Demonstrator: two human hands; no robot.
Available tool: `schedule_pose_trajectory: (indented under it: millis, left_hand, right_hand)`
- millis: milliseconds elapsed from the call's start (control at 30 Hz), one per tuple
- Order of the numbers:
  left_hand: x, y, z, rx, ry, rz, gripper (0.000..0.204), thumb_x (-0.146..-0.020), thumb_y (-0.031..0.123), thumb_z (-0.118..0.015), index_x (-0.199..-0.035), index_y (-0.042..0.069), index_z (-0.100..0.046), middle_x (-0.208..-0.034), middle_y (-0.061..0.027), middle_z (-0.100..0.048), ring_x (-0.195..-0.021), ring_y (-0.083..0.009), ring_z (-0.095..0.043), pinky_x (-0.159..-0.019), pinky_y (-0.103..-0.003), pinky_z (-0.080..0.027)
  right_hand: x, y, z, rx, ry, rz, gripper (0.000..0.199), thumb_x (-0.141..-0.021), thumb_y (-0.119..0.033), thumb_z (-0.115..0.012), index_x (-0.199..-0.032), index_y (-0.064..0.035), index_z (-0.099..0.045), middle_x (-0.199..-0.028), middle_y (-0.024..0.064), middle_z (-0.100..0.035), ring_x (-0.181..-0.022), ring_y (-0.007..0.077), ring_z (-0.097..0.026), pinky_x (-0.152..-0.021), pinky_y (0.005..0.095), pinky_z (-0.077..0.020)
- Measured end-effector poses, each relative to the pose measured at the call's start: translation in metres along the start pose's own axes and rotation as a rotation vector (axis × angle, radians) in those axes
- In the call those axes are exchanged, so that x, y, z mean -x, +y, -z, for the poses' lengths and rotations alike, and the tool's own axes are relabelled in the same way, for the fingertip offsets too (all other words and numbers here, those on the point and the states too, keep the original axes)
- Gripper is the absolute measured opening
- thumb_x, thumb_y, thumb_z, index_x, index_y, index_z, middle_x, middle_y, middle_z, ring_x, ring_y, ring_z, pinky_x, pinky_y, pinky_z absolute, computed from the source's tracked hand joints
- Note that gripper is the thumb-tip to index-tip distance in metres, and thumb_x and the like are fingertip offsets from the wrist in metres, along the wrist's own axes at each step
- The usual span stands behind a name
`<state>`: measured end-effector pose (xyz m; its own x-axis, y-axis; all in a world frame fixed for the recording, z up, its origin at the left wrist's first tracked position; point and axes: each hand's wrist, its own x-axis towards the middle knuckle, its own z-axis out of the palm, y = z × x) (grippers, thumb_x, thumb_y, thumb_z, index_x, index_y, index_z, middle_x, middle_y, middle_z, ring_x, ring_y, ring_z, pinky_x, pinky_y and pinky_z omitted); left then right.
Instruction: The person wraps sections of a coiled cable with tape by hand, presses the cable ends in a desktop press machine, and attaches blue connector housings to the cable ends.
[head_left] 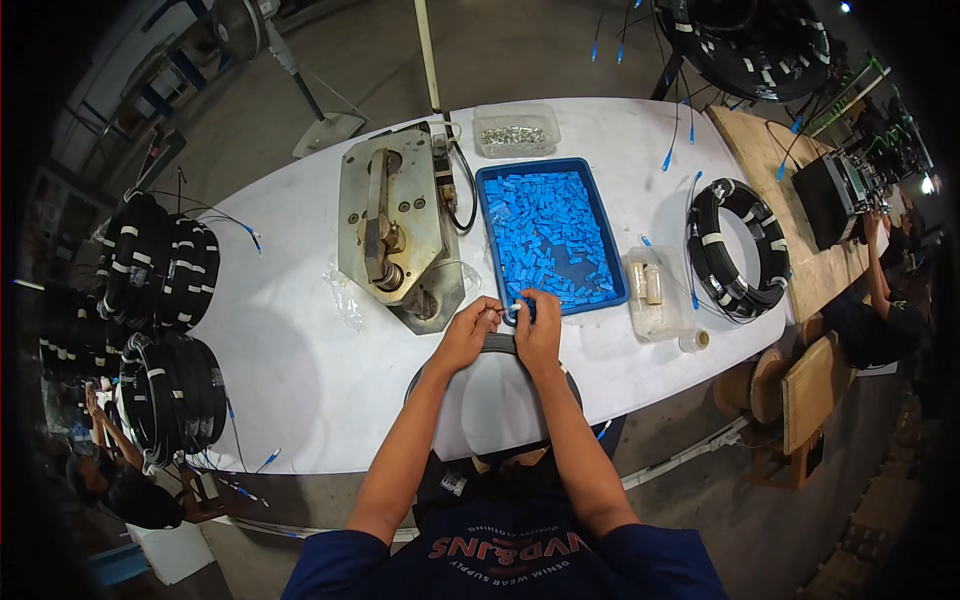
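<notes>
Both my hands meet over the front of the white table, at the near edge of a blue tray (621, 292) full of small blue plastic pieces (545, 225). My left hand (472, 332) is closed in a pinch; whatever it grips is too small to make out. In the fingertips of my right hand (539, 326) is a small white connector part (517, 306), pointing toward the left hand. Just under my hands lies a coil of black cable (498, 343), its sides partly hidden by my forearms.
Left of the tray stands a metal press (385, 220). A see-through box (517, 130) of small metal parts sits behind the tray. To the right are a box with tape rolls (655, 300) and a black cable coil (737, 250). More coils (172, 400) line the left edge. Other people work at both sides.
</notes>
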<state>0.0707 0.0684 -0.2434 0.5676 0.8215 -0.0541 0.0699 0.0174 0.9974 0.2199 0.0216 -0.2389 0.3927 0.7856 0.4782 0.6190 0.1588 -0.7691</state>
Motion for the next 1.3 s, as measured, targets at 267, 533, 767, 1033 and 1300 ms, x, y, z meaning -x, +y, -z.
schedule_pose_trajectory:
  millis: [267,533,767,1033,1300]
  left_hand:
    - [0.028,0.005,-0.003,0.009,-0.065,0.053,0.019,-0.103,0.013,-0.045,-0.111,0.0,-0.056,-0.089,-0.0019,-0.056,-0.08,-0.0097,-0.05,-0.076,-0.025,-0.045]
    - [0.05,0.013,-0.008,0.104,-0.002,0.023,0.019,-0.101,0.015,-0.052,-0.111,0.001,-0.059,-0.093,-0.0021,-0.06,-0.086,-0.0094,-0.053,-0.082,-0.025,-0.046]
    - [0.11,0.056,-0.035,0.173,0.202,-0.107,0.018,-0.1,0.014,-0.054,-0.108,0.0,-0.062,-0.093,-0.0021,-0.062,-0.084,-0.0084,-0.054,-0.079,-0.024,-0.045]
    - [0.172,0.103,-0.057,0.132,0.288,-0.192,0.014,-0.098,0.009,-0.056,-0.106,-0.001,-0.061,-0.09,-0.0035,-0.064,-0.076,-0.0086,-0.054,-0.071,-0.024,-0.046]
    - [0.191,0.119,-0.062,-0.212,0.324,-0.319,0.015,-0.093,0.002,-0.059,-0.106,-0.003,-0.064,-0.098,-0.016,-0.071,-0.094,-0.0273,-0.069,-0.091,-0.035,-0.051]
  right_hand:
    - [0.02,-0.017,0.022,-0.213,-0.15,-0.116,0.021,-0.087,0.005,-0.058,-0.106,-0.0002,-0.063,-0.093,0.0136,-0.061,-0.071,0.0204,-0.058,-0.067,0.0304,-0.0475]
    - [0.043,-0.044,0.039,-0.387,-0.086,-0.206,0.018,-0.086,0.001,-0.061,-0.104,0.0038,-0.063,-0.097,0.0066,-0.059,-0.078,0.0096,-0.055,-0.071,0.0229,-0.0459]
    - [0.063,-0.099,0.089,-0.38,-0.199,-0.132,0.016,-0.087,-0.001,-0.066,-0.102,0.0046,-0.063,-0.097,0.009,-0.06,-0.082,0.0115,-0.058,-0.074,0.0245,-0.0482]
    - [0.069,-0.16,0.12,-0.471,-0.249,-0.014,0.015,-0.082,-0.003,-0.073,-0.095,0.0017,-0.068,-0.089,0.0109,-0.065,-0.079,0.02,-0.064,-0.07,0.0291,-0.0498]
    - [0.077,-0.178,0.135,-0.384,-0.275,-0.021,0.009,-0.083,-0.004,-0.071,-0.09,0.0004,-0.068,-0.083,0.0108,-0.065,-0.076,0.023,-0.063,-0.07,0.0306,-0.0488]
